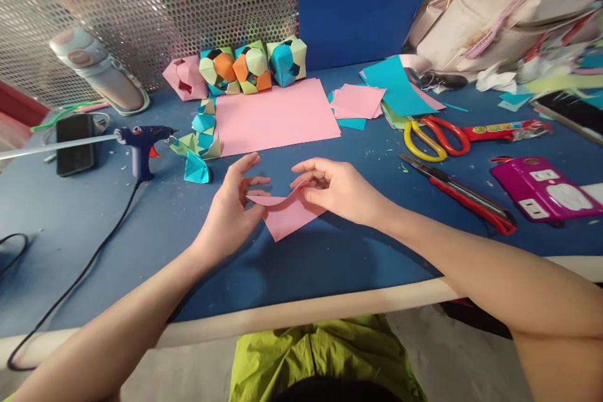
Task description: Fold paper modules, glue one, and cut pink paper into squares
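Observation:
Between both hands, over the front middle of the desk, is a small sheet of pink paper (287, 217), its far edge curled upward. My left hand (238, 198) pinches its left corner with the thumb, the other fingers spread beyond it. At the right corner, my right hand (334, 188) grips the paper between thumb and curled fingers. Behind the hands lies a larger pink sheet (277, 116). To the left of it are small folded paper pieces (196, 166) in blue and green. Several folded paper balls (254, 66) stand in a row at the back.
A glue gun (141, 144) with a trailing cord, a phone (75, 144) and a bottle (98, 69) are on the left. Rightward lie scissors (436, 137), a utility knife (459, 195), a purple power adapter (546, 188) and cut paper squares (358, 100). A bag (509, 6) stands behind.

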Demonstrator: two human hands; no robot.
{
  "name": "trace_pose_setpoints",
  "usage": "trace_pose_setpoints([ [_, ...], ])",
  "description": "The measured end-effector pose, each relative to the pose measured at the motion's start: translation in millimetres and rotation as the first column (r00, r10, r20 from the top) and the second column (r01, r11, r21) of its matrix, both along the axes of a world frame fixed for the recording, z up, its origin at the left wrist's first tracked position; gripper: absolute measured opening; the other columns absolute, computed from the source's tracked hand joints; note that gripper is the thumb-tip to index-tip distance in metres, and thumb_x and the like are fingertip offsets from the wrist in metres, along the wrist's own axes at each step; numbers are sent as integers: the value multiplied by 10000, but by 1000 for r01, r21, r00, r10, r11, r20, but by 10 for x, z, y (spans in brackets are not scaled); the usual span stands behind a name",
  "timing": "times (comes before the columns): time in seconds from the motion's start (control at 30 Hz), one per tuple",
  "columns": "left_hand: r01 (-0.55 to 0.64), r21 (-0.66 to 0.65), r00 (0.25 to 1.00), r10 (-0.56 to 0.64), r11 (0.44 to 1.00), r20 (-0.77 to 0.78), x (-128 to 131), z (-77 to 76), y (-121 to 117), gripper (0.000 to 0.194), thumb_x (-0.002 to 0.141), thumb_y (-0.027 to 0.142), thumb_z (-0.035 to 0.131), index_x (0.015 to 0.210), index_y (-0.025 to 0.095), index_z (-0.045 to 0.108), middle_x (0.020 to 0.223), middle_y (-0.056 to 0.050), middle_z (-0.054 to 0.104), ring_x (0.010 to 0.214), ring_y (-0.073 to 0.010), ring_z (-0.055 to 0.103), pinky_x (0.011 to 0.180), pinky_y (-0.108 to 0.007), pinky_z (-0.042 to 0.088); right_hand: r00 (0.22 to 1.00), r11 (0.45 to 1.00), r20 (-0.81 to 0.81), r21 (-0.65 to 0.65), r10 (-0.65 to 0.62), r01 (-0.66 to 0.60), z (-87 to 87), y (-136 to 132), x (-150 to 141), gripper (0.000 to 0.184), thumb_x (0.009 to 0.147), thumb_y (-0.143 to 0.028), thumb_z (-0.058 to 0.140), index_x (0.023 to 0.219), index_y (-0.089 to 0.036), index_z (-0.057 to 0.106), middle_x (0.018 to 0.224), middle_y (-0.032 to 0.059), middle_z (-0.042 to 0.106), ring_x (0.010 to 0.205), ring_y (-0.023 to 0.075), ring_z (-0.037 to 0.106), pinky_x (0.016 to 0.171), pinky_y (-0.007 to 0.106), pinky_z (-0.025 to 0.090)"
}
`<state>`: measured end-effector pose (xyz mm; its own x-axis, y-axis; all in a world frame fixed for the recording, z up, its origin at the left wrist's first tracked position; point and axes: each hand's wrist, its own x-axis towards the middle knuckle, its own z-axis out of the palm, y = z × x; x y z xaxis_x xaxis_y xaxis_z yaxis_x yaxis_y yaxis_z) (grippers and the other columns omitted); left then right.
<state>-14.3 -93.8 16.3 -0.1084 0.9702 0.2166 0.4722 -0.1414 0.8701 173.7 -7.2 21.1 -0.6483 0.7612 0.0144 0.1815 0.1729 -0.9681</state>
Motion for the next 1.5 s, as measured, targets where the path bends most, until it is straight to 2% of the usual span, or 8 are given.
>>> trace_pose_setpoints([
  [0.23,65,91,970,-41,994,-241,37,8,-66,613,764,59,513,1330,252,377,1355,-104,489,1068,-190,609,800,-309,558,998,976,-17,209,62,-57,42,-32,46,134,735,-125,590,821,-161,685,777,13,682,685,124,599,636,255,474],
  [0.4,-73,-50,996,76,996,51,36,43,-1,662,746,204,643,1333,218,337,1318,-132,500,973,-187,628,738,-301,557,986,992,-125,39,-111,116,-30,97,30,107,691,-240,682,721,-163,616,678,-8,628,627,127,577,611,274,471],
  [0.57,42,-230,970,15,972,241,-3,18,73,562,751,250,636,1259,159,413,1034,-80,647,793,-164,639,652,-283,534,991,991,-48,-37,-127,125,-159,235,13,148,658,-223,676,764,-164,591,699,5,630,663,161,599,618,302,480],
  [0.87,-98,-235,973,44,967,-226,-47,28,60,120,792,273,570,797,156,599,640,37,510,608,-119,493,555,-247,350,991,967,20,220,-136,128,-176,268,14,161,708,-306,649,736,-155,603,640,-8,582,597,126,511,568,266,396],
  [1.1,105,-460,978,-9,882,207,-55,157,72,193,790,330,562,852,148,584,694,-5,615,549,-114,507,530,-250,376,997,993,71,117,-4,-4,-161,315,54,152,698,-280,647,773,-151,622,691,8,621,642,140,545,584,266,412],
  [1.2,71,-446,995,-92,892,-26,-70,157,65,152,803,300,531,758,162,575,652,11,567,563,-113,481,524,-247,328,996,990,88,142,4,-16,-145,288,50,128,718,-265,621,779,-152,632,686,-1,612,637,130,530,602,266,406],
  [1.33,-5,-210,897,-88,978,-432,-97,98,70,177,802,229,507,638,168,535,635,23,469,582,-108,406,550,-255,305,988,974,154,220,14,-48,-174,286,48,67,728,-206,577,738,-161,625,666,-24,577,630,116,487,599,255,371],
  [1.5,36,-179,872,-119,983,-475,-165,48,103,138,793,164,482,786,170,620,745,-9,556,640,-126,486,588,-254,370,972,894,232,427,42,-140,-239,332,69,65,730,-130,542,691,-178,565,687,-16,570,637,122,473,616,266,347],
])
